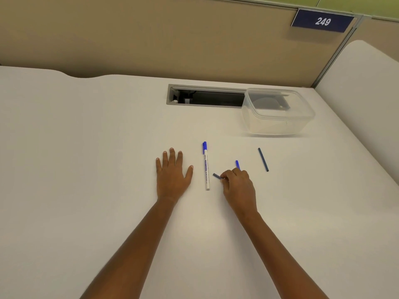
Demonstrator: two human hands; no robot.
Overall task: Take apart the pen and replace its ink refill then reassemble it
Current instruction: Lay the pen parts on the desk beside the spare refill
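A white pen (pixel 206 169) with a blue cap lies lengthwise on the white desk, cap end pointing away from me. My left hand (pixel 172 173) rests flat and open on the desk just left of it. My right hand (pixel 238 186), right of the pen, pinches one end of a short dark refill (pixel 216 175) that pokes out toward the pen. A small blue piece (pixel 237 164) sticks up behind my right knuckles, partly hidden. A second dark refill (pixel 263 159) lies alone farther right.
A clear plastic container (pixel 278 113) stands at the back right, overlapping a recessed cable slot (pixel 205 96) in the desk. A tan partition with a "249" sign (pixel 322 21) rises behind the desk.
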